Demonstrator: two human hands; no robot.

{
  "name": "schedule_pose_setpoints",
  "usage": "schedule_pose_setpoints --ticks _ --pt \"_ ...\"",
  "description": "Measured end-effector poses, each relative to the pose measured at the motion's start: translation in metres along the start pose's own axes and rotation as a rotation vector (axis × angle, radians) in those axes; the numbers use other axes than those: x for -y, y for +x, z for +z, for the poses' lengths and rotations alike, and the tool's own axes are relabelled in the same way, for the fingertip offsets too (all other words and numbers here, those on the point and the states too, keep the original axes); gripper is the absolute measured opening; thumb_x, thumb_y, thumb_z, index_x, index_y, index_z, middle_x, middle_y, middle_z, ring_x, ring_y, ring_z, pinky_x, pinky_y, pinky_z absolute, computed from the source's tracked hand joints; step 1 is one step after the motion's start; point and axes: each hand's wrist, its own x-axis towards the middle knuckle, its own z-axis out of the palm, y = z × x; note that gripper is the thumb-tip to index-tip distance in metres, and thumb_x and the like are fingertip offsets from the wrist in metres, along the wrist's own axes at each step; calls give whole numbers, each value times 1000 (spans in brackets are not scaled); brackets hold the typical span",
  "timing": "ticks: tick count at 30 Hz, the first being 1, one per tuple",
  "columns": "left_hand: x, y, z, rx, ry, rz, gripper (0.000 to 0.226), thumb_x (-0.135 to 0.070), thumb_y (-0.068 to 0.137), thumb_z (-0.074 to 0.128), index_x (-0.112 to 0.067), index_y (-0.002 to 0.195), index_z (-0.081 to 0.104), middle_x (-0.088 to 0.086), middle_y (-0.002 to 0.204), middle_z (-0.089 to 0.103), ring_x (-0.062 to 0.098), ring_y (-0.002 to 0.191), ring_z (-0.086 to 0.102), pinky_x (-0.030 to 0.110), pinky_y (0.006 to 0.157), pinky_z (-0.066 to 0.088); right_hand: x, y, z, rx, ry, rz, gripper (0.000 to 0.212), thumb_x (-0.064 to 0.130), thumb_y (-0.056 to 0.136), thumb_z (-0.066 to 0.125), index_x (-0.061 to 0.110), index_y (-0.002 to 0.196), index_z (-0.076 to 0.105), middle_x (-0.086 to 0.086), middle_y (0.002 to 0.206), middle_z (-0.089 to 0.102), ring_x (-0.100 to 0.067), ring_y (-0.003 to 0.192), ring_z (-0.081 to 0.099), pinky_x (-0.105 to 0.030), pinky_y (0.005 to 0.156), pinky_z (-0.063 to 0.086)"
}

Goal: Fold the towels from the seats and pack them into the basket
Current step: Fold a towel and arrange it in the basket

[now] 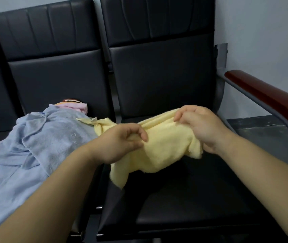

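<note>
Pinching the yellow towel (164,148) along its upper edge with my left hand (120,142) and right hand (201,127), I am holding it above the black seat (192,199), one corner touching the blue towel (34,146).

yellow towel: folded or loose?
Loose, not folded: yellow towel hangs bunched between left hand and right hand, over the seat.

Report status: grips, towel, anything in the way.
Left grip and right grip both pinching the yellow towel, held over the end seat. Blue towel heaped on next seat. Basket not in view.
</note>
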Motion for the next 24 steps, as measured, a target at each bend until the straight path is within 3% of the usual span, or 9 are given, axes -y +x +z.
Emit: schedule_pose_setpoints --ticks 4,7,9,13,15,17,19,21,24 --pt "-2 5 5 -366 -307 -52 19 -6 95 64 -20 83 68 -2 75 58 12 71 50 28 67 41 -5 -6 -5 458 -572 -56 21 20 84 81 40 87 82 26 96 73 8 97 65 -10 86 49" --pt "-14 9 18 -411 -364 39 25 -7 92 64 -26 78 68 -8 78 62 8 77 55 25 72 43 -19 0 0 444 -769 -16 26 17 87 76 42 89 82 27 96 74 10 98 64 -14 89 46" --pt "-19 8 18 -322 -341 82 15 -13 90 69 -25 81 70 -9 83 67 6 81 59 23 75 47 -19 6 -5 265 -674 -4 30 9 90 68 34 82 82 15 93 76 -3 94 67 -23 84 50" --pt "-12 6 8 77 -22 22 18 -19 86 80 -31 97 73 -16 101 70 -2 95 64 16 84 48 -8 7 -10 4 65 143 42 2 94 47 22 63 67 -4 90 63 -25 87 60 -36 73 52" --pt "-12 10 5 39 -23 33 19 -18 87 79 -31 99 72 -17 103 69 -2 96 64 14 84 48 -1 5 -2 -92 183 114 39 6 93 46 23 63 63 -4 92 59 -26 87 58 -41 72 53" --pt "-16 14 -1 -169 -226 47 12 -13 91 74 -24 92 72 -15 90 69 1 82 62 16 75 48 8 3 3 -83 158 33 37 7 94 54 26 65 67 1 95 64 -22 92 62 -36 74 55" --pt "-19 17 -6 -324 -405 37 16 -11 94 69 -24 85 69 -11 81 64 4 74 56 19 66 47 13 -1 0 162 -9 -26 31 7 91 69 30 70 76 11 91 72 -9 90 68 -23 73 55" --pt "-22 18 -4 -367 -451 51 18 -10 96 65 -24 85 68 -7 83 62 9 78 56 24 68 48 9 -3 -2 452 -436 -9 25 15 85 80 40 79 80 22 95 75 6 95 67 -13 85 52" --pt "-22 16 0 -262 -465 113 18 -10 97 64 -24 89 70 -4 92 67 13 90 61 32 81 50 0 0 -7 493 -718 24 23 17 87 78 39 89 82 21 101 75 6 102 66 -20 99 48"
